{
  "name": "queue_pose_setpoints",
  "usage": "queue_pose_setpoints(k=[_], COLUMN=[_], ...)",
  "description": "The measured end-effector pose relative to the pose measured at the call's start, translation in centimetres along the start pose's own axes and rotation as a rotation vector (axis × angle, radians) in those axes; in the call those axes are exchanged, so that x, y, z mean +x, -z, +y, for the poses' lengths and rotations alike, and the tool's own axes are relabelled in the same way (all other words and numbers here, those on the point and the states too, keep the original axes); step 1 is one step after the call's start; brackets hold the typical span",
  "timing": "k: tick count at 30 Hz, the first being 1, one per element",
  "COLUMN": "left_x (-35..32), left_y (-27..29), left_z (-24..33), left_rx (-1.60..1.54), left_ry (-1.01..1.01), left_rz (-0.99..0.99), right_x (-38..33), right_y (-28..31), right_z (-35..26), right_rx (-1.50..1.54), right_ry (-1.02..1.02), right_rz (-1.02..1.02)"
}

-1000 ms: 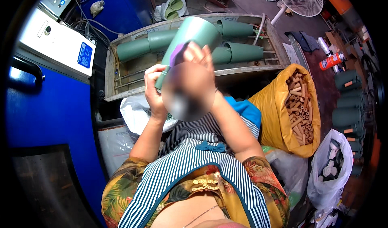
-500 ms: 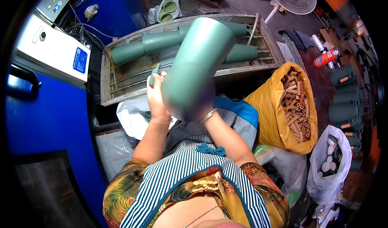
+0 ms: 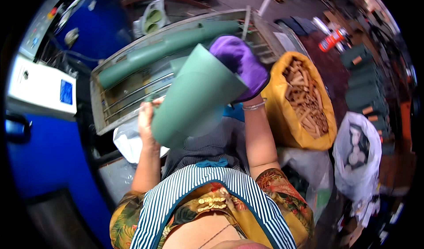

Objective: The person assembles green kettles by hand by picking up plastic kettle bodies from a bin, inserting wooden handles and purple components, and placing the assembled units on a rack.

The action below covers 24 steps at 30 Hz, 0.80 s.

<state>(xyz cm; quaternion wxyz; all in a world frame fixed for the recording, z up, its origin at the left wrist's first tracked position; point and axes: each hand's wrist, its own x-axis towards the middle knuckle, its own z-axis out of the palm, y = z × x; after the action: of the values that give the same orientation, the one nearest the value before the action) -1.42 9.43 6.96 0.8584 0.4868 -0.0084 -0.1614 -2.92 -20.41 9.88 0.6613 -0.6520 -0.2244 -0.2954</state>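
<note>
Tube (image 3: 194,99) runs diagonally, far end pointing up-right toward the rack (image 3: 99,112). Left hand (image 3: 145,118) clamps its lower end; gloved right hand (image 3: 240,63) grips its upper end.

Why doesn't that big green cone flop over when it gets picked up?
The green cone probably stays stiff: its wide rim keeps a clean edge. It seems light, since the left hand and the gloved right hand lift it easily. Laid down, it would likely roll in a curve.

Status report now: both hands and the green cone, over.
Left hand grips green cone at its lower end. Right hand, purple glove, on upper edge. Nothing in the way.
</note>
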Motion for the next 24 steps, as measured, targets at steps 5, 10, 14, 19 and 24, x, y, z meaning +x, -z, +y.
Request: queue_pose_setpoints(k=[5, 10, 14, 19, 24], left_x=[1.0, 3.4, 4.5, 6.1, 6.0], left_y=[0.0, -1.8, -7.2, -10.0, -10.6], left_z=[2.5, 0.1, -3.3, -7.1, -7.1], left_rx=[-0.043, -0.102, 0.02, 0.223, 0.439], left_ry=[-0.185, 0.612, 1.034, 0.643, 0.252], left_rz=[-0.264, -0.386, -0.323, -0.613, -0.826], right_x=[-7.4, -8.2, -14.0, -17.1, -18.9], right_y=[1.8, 2.5, 7.7, 15.1, 21.3], right_z=[-8.3, -15.8, -12.9, -15.7, -18.5], right_rx=[-0.265, -0.808, -2.007, -1.544, -1.838], right_ry=[-0.077, 0.0, 0.914, 0.102, -0.973], right_rz=[-0.402, -0.86, -1.291, -0.5, -0.619])
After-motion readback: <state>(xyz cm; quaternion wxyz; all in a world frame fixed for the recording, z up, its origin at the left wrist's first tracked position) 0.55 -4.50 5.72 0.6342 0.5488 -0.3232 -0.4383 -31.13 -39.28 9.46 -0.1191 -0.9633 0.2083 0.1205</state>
